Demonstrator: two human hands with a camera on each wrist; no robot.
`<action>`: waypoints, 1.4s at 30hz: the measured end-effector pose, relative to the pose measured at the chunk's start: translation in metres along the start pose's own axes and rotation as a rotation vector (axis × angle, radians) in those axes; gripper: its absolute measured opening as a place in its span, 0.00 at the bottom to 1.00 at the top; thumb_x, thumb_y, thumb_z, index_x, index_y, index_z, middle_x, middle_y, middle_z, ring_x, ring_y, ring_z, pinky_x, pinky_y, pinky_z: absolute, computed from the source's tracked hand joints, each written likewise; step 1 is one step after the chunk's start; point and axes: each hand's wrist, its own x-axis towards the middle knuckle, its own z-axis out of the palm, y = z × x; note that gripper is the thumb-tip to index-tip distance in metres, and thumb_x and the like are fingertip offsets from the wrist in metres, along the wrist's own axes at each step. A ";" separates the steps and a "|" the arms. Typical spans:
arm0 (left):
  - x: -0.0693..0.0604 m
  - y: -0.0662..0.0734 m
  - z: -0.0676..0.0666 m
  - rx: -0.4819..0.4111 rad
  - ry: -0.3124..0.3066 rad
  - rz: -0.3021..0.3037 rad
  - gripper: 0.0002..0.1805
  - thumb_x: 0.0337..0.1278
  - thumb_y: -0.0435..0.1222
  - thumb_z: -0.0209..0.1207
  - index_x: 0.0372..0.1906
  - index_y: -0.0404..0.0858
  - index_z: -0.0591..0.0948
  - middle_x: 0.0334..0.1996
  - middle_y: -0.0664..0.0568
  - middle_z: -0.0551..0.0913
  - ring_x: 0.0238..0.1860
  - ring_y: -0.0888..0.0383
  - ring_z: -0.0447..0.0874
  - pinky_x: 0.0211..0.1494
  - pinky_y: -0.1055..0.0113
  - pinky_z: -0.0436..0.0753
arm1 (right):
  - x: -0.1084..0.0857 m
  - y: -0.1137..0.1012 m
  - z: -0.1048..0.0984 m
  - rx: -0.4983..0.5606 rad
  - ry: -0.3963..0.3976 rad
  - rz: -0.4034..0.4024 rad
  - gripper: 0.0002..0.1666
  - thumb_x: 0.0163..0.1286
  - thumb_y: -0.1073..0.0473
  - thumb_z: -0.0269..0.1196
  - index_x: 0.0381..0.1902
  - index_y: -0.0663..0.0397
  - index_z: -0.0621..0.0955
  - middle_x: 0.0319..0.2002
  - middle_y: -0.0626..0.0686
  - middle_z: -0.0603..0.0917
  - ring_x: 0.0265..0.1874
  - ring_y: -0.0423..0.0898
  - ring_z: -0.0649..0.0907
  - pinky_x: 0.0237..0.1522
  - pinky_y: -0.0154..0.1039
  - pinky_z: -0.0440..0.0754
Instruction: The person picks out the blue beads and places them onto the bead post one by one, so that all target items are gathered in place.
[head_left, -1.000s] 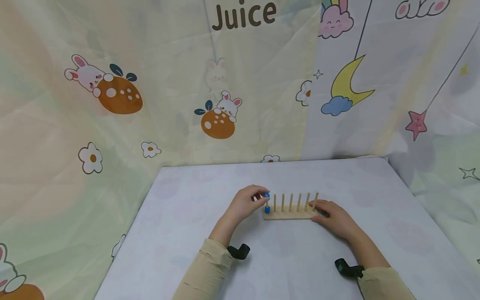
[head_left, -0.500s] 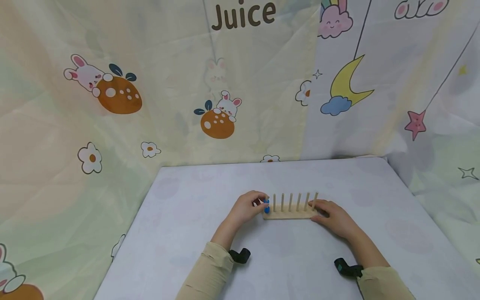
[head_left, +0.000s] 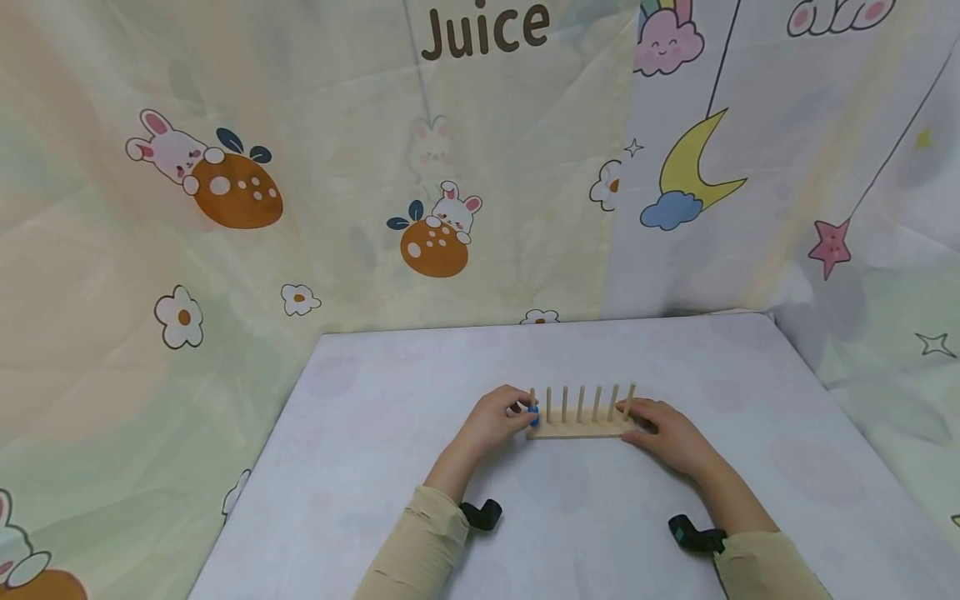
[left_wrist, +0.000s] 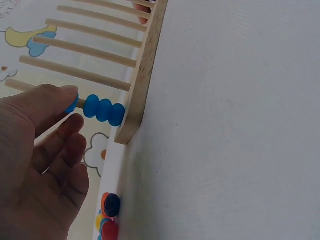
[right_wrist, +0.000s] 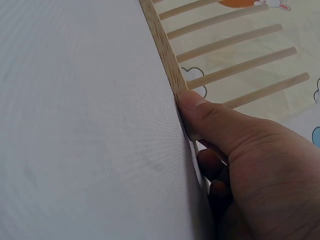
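A wooden base (head_left: pixel 581 429) with several upright pegs stands on the table. In the left wrist view, three blue beads (left_wrist: pixel 104 109) sit low on the leftmost peg, against the base (left_wrist: pixel 145 75). Above them on that peg, my left hand (left_wrist: pixel 47 145) pinches another blue bead (left_wrist: pixel 72 105) between thumb and index finger, a short gap from the three. My left hand (head_left: pixel 495 422) is at the base's left end in the head view. At the other end my right hand (head_left: pixel 671 437) grips the base, its thumb on the wood (right_wrist: pixel 167 55); the pegs near it hold no beads.
Several coloured beads, red (left_wrist: pixel 109 230), dark blue (left_wrist: pixel 113 205) and yellow among them, lie beyond the base's left end in the left wrist view. The white table (head_left: pixel 585 508) runs back to a printed cloth (head_left: pixel 525 167).
My left hand has come down along the leftmost peg with the blue bead, and the peg's tip now shows above the fingers. My right hand stays on the base.
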 end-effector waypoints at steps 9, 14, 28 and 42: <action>-0.002 -0.001 0.003 0.050 0.003 -0.010 0.09 0.63 0.45 0.64 0.46 0.52 0.85 0.47 0.58 0.84 0.44 0.63 0.80 0.48 0.68 0.76 | 0.000 0.000 0.000 0.013 0.004 -0.012 0.29 0.65 0.44 0.67 0.63 0.44 0.78 0.64 0.58 0.77 0.64 0.63 0.73 0.64 0.64 0.67; -0.005 0.000 0.003 0.029 0.006 -0.014 0.12 0.64 0.45 0.63 0.50 0.51 0.84 0.50 0.58 0.83 0.46 0.62 0.80 0.49 0.68 0.78 | 0.000 -0.001 0.000 0.024 -0.001 -0.003 0.29 0.65 0.44 0.67 0.63 0.44 0.78 0.64 0.58 0.77 0.65 0.63 0.73 0.64 0.65 0.67; -0.032 -0.036 -0.021 0.006 0.157 -0.160 0.17 0.63 0.46 0.64 0.55 0.50 0.82 0.52 0.57 0.82 0.54 0.57 0.80 0.58 0.56 0.79 | 0.000 -0.002 -0.001 0.023 -0.007 -0.003 0.29 0.65 0.45 0.67 0.63 0.44 0.78 0.64 0.58 0.77 0.65 0.63 0.72 0.64 0.64 0.66; -0.048 -0.065 -0.030 0.017 0.190 -0.217 0.19 0.65 0.42 0.62 0.59 0.45 0.81 0.53 0.51 0.82 0.56 0.52 0.79 0.62 0.51 0.77 | 0.001 0.000 0.000 0.014 -0.009 0.008 0.31 0.65 0.42 0.67 0.63 0.46 0.78 0.64 0.60 0.77 0.66 0.65 0.71 0.65 0.65 0.66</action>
